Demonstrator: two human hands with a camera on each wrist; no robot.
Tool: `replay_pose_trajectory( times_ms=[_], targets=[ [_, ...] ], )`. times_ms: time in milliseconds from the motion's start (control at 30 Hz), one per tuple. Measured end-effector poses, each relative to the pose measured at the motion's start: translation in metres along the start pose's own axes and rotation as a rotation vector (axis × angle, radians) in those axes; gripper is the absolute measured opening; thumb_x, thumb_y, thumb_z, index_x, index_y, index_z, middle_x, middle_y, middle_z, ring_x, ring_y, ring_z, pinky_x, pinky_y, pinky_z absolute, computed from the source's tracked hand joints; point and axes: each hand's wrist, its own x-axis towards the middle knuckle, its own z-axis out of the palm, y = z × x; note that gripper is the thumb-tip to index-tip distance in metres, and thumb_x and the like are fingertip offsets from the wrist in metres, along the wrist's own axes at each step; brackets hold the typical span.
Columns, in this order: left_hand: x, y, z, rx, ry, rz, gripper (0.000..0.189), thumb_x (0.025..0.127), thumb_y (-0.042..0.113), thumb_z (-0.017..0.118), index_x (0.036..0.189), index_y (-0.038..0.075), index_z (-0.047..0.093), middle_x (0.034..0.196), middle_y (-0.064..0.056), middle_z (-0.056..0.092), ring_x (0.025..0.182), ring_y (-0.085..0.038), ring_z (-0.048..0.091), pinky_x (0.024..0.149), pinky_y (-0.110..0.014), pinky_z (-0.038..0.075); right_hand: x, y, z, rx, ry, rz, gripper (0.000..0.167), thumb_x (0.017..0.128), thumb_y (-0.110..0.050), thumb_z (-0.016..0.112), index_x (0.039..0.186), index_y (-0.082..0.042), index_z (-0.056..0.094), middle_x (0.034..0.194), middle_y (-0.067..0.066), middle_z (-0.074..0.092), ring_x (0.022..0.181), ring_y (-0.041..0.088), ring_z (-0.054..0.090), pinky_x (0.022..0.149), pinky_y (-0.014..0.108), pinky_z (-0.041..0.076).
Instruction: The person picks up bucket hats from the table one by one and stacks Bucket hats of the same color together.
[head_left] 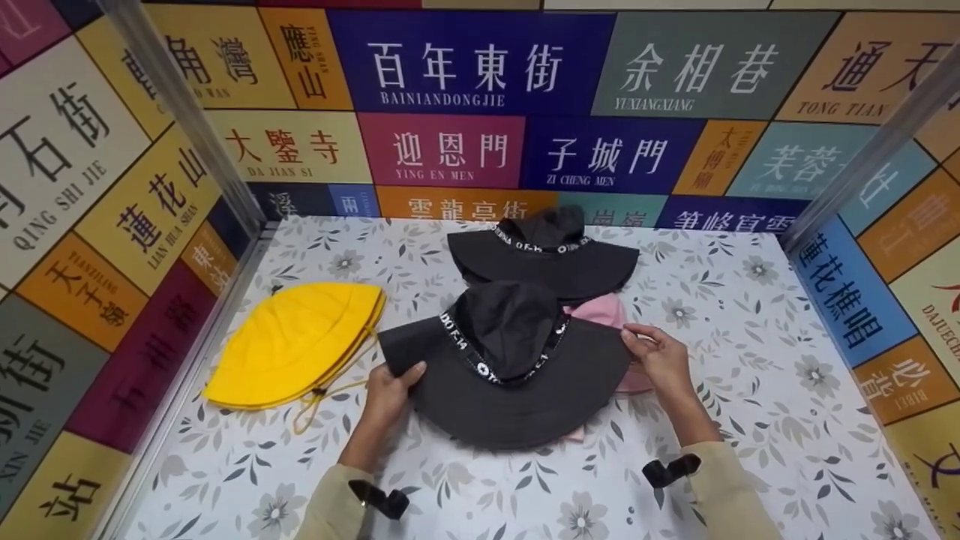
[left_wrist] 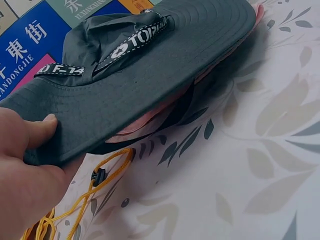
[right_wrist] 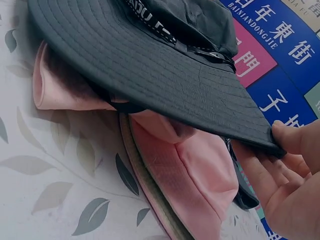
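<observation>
A black wide-brimmed bucket hat [head_left: 517,405], with a white-lettered band round its crown, is held by both edges of its brim. My left hand [head_left: 391,390] pinches the brim's left edge, thumb on top, as the left wrist view shows. On the opposite edge, my right hand [head_left: 661,360] grips the brim between thumb and fingers. Under the raised brim lie pink hats [right_wrist: 195,175], mostly hidden in the head view. A black strap [left_wrist: 182,107] hangs below the brim in the left wrist view.
To the left lies a yellow bucket hat [head_left: 292,345] with a yellow cord [left_wrist: 112,172] and a black toggle. Behind the held hat sits another black hat [head_left: 540,259]. The floral-covered table [head_left: 750,360] is bordered by lettered panels [head_left: 450,150] at the back and sides.
</observation>
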Motion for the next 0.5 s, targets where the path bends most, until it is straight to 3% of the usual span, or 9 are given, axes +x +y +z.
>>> replay_pose_trajectory(
  times_ms=[167, 300, 500],
  targets=[
    [0.0, -0.003, 0.001, -0.038, 0.004, -0.016, 0.032, 0.091, 0.012, 0.072, 0.113, -0.01, 0.066, 0.097, -0.007, 0.071, 0.085, -0.01, 0.062, 0.078, -0.021, 0.051, 0.002, -0.002, -0.003, -0.024, 0.024, -0.014, 0.049, 0.095, -0.029, 0.069, 0.134, -0.002, 0.059, 0.101, -0.014, 0.07, 0.085, 0.002, 0.071, 0.077, 0.029, 0.062],
    [0.0, -0.005, 0.0, -0.155, -0.013, -0.042, 0.033, 0.091, 0.007, 0.07, 0.118, -0.011, 0.063, 0.103, -0.008, 0.071, 0.091, -0.011, 0.064, 0.083, -0.022, 0.053, 0.008, -0.006, -0.003, -0.028, 0.061, -0.018, 0.052, 0.094, -0.031, 0.07, 0.135, -0.001, 0.058, 0.112, -0.008, 0.067, 0.093, -0.003, 0.067, 0.09, 0.033, 0.059],
    [0.001, -0.007, 0.003, -0.235, -0.009, -0.046, 0.034, 0.091, 0.004, 0.07, 0.119, -0.012, 0.061, 0.101, -0.006, 0.072, 0.092, -0.012, 0.066, 0.084, -0.022, 0.054, 0.023, -0.01, -0.001, -0.066, 0.104, -0.022, 0.057, 0.095, -0.035, 0.067, 0.139, -0.001, 0.055, 0.132, 0.009, 0.062, 0.09, -0.013, 0.059, 0.09, 0.019, 0.055]
  ],
)
